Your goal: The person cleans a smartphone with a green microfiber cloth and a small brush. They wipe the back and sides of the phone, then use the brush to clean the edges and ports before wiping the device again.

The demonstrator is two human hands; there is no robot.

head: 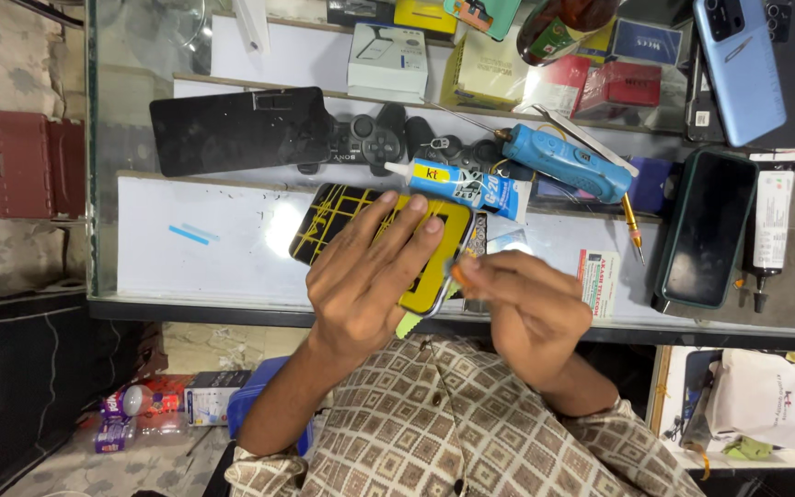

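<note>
A phone [347,210] with a yellow back crossed by black lines lies on the glass counter [223,267]. My left hand [370,276] presses flat on it, fingers spread over its right half. My right hand [522,299] pinches a small orange tool at the phone's lower right edge. A green-tipped piece [407,324] sticks out under the phone's near corner. A blue and white glue tube [462,187] lies just beyond the phone.
A blue handheld tool [568,163], game controllers [370,140], a black flat panel [241,129], a dark phone in a green case [706,230], a light blue phone [738,64], a thin screwdriver [632,228] and small boxes crowd the counter. A red stool [16,164] stands left.
</note>
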